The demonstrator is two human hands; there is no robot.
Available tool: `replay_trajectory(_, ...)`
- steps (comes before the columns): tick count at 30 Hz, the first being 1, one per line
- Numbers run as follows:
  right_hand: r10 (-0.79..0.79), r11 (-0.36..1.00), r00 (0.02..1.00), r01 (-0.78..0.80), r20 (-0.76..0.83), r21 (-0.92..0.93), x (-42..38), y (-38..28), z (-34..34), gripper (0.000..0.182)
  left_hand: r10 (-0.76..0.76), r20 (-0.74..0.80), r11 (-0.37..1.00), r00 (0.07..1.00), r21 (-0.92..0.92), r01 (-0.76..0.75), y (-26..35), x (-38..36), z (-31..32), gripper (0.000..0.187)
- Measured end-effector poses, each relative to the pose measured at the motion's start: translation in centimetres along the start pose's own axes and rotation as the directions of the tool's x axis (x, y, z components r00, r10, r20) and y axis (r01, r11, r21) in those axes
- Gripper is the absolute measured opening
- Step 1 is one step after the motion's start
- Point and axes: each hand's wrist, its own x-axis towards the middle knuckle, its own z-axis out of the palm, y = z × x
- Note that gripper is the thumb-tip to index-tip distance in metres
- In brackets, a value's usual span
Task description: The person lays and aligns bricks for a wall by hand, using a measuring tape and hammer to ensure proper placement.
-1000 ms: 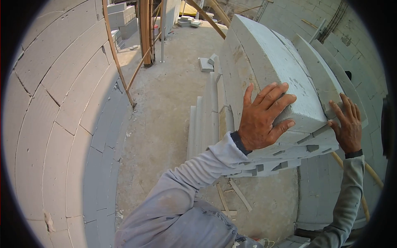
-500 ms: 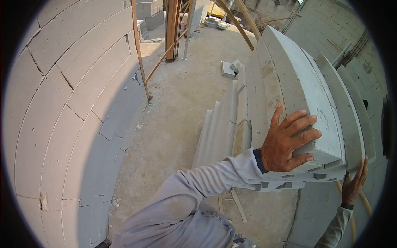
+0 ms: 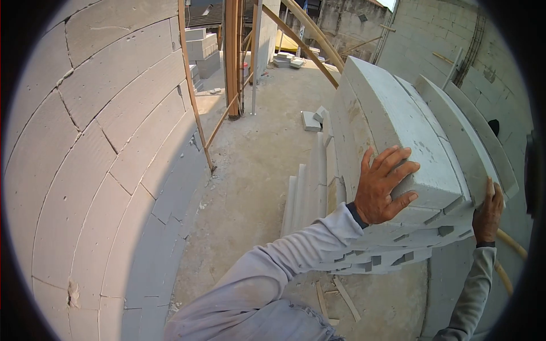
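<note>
Your left hand (image 3: 382, 184) is spread wide against the block (image 3: 421, 142); your right hand (image 3: 488, 215) touches the slab (image 3: 460, 148) beside it, closure unclear. Both top the stack (image 3: 341, 210). Judged stiff, weighty, chip-prone: support broad faces, not corners.

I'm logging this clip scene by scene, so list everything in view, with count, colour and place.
Block stack: one, pale grey, right of centre
Block wall: one, beige with a grey shaded part, left
Far wall: one, grey, upper right
Floor: one, grey-beige, middle
Loose blocks: two, pale grey, floor beyond the stack
Distant blocks: several, grey, upper left
Post: one, orange-brown, top, left of centre
Wood strips: at least two, tan, floor below the stack
Left hand: one, brown, on a top block's near end
Right hand: one, brown, at the stack's right edge
Sleeves: two, grey, lower centre and right
</note>
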Motion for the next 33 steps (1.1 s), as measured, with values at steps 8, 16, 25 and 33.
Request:
replay_trajectory(8,-0.056,0.997,0.998,0.057,-0.013,0.045,0.1,-1.1,-2.6,0.084,0.038,0.029,0.993,0.999,0.112,-0.041,0.4,0.3,-0.5,0.049)
replay_trajectory(16,-0.149,0.986,0.989,0.148,0.006,0.075,-3.4,-3.1,-11.8,0.085,-0.001,0.047,0.985,0.999,0.170,-0.007,1.2,0.2,-0.5,0.049)
replay_trajectory(25,-0.201,0.977,0.979,0.199,0.021,0.080,-11.4,-1.3,-23.0,0.075,-0.038,-0.032,0.943,0.999,0.331,0.047,3.0,-1.2,0.4,0.048)
replay_trajectory(33,-0.199,0.977,0.974,0.190,0.106,0.095,-17.7,1.2,-30.7,0.060,-0.530,0.273,0.672,0.803,-0.443,0.594,14.7,-15.1,7.0,0.063)
